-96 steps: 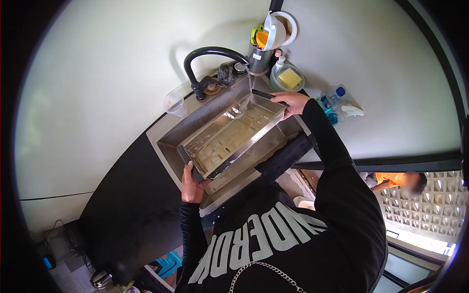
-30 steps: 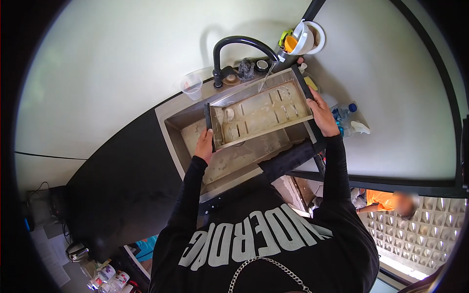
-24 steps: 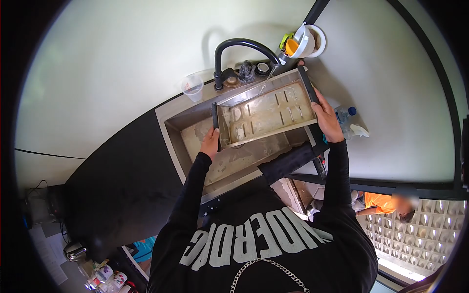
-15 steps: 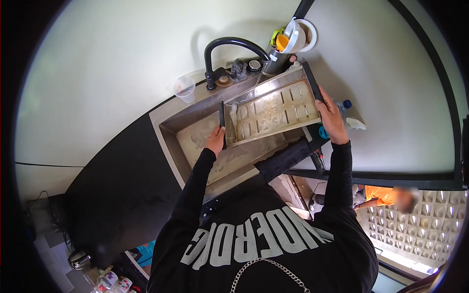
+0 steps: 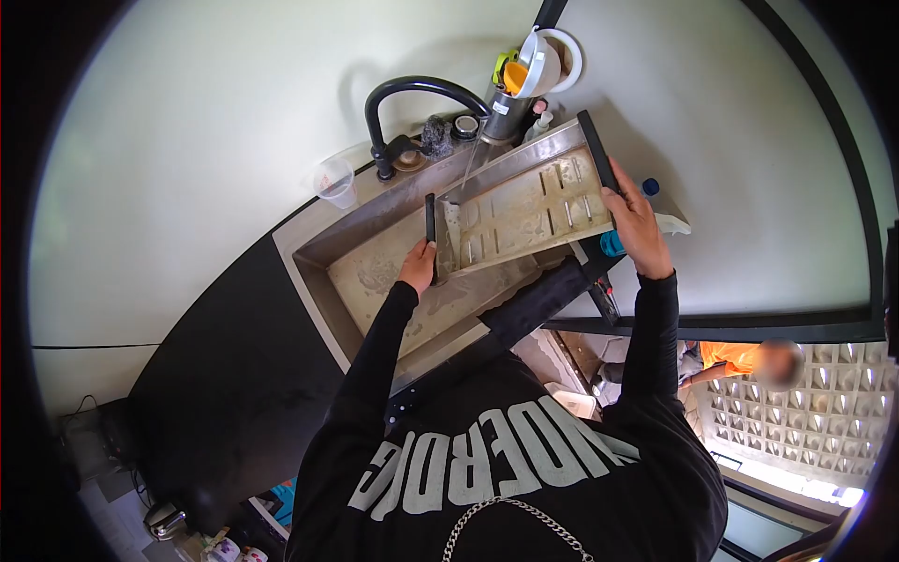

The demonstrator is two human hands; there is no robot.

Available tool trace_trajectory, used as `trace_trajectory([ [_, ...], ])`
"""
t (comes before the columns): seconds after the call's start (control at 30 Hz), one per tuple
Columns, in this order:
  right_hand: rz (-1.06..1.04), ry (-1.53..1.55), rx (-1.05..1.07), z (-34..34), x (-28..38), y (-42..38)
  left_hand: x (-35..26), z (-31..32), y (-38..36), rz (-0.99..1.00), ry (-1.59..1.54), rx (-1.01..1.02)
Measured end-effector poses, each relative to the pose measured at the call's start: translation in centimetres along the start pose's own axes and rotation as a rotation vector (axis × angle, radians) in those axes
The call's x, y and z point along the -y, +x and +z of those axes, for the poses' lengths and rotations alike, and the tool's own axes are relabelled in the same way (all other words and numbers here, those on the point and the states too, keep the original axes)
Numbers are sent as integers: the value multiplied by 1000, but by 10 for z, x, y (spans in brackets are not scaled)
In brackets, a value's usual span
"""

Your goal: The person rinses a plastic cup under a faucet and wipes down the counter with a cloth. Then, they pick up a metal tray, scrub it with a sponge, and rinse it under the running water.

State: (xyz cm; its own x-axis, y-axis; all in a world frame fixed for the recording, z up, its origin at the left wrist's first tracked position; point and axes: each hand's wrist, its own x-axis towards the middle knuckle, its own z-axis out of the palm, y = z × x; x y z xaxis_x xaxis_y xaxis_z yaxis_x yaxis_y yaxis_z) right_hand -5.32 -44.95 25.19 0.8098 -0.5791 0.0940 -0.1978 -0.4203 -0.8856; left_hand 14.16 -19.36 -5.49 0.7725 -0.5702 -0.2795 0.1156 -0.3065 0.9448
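Observation:
A metal tray [image 5: 520, 220] with a slotted bottom and a black bar at each end is held tilted over the steel sink [image 5: 314, 258]. My left hand [image 5: 418, 268] is closed round the tray's left black bar, with the fingertips partly hidden. At the raised right end, my right hand [image 5: 641, 229] grips the other black bar. A thin stream of water falls from the black faucet [image 5: 421, 84] near the tray's left end. Wet patches show on the tray and on the sink floor.
Behind the sink stand a clear plastic cup [image 5: 335, 184], a metal container of utensils [image 5: 506, 117] and a pump bottle [image 5: 540, 125]. A dark cloth [image 5: 538, 307] hangs over the front rim. At lower right is a person in orange [image 5: 730, 358].
My view has shifted slightly, so the faucet and sink sit further left. Both hands keep hold of the tray, and its left end is a little nearer the water stream.

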Motion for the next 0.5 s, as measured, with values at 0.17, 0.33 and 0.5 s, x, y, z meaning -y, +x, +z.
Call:
trace_trajectory([
  [0.17, -33, 18, -8, -4, 11, -9, -33, -1, 1, 45, 28, -13],
  [0.33, -26, -113, -37, -7, 21, -21, -20, -2, 19, 95, 23, 56],
  [0.5, -22, -221, -72, -3, 37, -35, -19, -1, 25, 84, -22, 114],
])
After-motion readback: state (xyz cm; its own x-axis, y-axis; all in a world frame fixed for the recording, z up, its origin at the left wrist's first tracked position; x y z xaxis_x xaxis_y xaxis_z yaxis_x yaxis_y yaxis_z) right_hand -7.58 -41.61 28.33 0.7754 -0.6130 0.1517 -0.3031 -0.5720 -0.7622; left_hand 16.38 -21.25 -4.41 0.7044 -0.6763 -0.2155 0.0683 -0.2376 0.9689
